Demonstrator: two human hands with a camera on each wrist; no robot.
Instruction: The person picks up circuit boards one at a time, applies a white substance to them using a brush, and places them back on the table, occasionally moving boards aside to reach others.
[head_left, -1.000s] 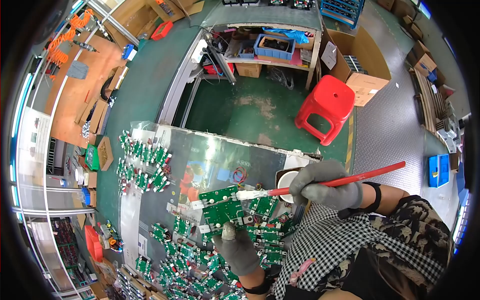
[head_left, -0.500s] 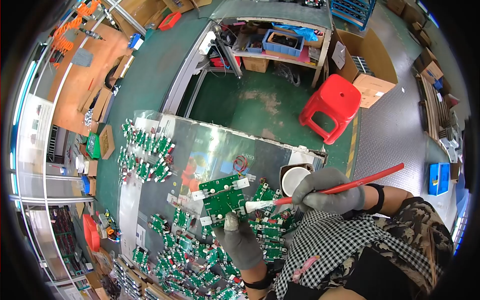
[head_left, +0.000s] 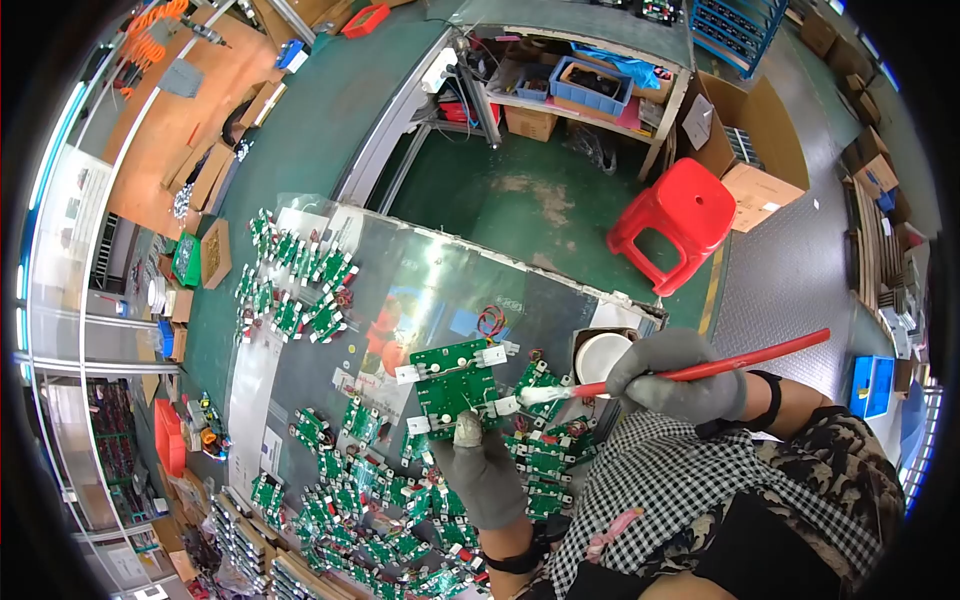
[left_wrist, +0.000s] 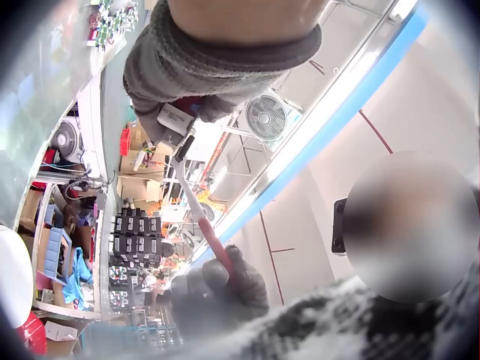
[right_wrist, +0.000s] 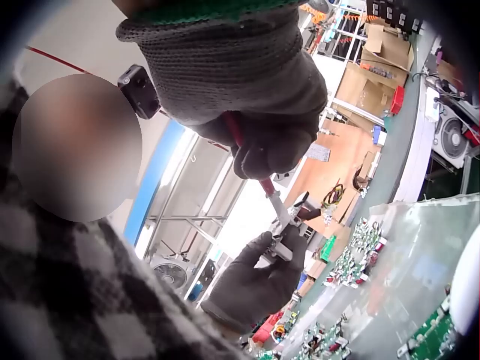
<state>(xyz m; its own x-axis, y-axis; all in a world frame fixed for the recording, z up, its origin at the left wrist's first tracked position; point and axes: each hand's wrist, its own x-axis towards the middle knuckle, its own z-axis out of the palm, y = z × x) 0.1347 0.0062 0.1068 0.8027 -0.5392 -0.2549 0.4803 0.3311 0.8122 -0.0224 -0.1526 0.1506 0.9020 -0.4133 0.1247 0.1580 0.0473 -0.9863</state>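
Note:
My gloved left hand (head_left: 480,478) grips a green circuit board (head_left: 452,392) by its lower edge, thumb on its face. White connector blocks stick out at the board's corners. A brush (head_left: 745,356) with a red handle is held in my gloved right hand (head_left: 675,378). Its white bristles lie right at the board's lower right connector. In the right wrist view, the glove (right_wrist: 270,146) wraps the red handle, with the left glove (right_wrist: 259,289) below. From the left wrist, the board shows almost edge-on under the left fingers. Just left of the right hand stands a white pot (head_left: 603,358).
Many similar boards (head_left: 385,500) cover the near part of the table, and another group (head_left: 300,275) lies at its far left. A small coil of wire (head_left: 491,320) sits behind the held board. Beyond the table stands a red stool (head_left: 680,215).
The brush tip has gone from the board's upper right corner down its right side to the lower right connector. The left hand keeps its hold on the board.

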